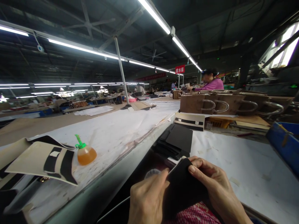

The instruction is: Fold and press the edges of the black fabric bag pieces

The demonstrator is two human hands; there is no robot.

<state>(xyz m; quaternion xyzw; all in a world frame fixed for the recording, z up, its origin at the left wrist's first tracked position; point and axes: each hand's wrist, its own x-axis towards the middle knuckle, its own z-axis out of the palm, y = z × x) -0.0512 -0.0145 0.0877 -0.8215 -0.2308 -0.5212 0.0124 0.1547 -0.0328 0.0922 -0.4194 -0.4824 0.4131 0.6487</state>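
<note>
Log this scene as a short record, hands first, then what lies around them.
Left hand: gripping the black piece at its near-left edge
Right hand: pinching its upper right edge
Black stack: just beyond the hands
Bottle: on the table at left, green nozzle, orange liquid
Brown bags: in a row, right background, loop handles
Blue bin: far right
Co-worker: behind the bags, purple top

Panel [183,188] between fingers [199,175], bottle [87,155] left, bin [283,147] right

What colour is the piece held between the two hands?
The held piece looks mostly black, seen best in the head view.
</note>
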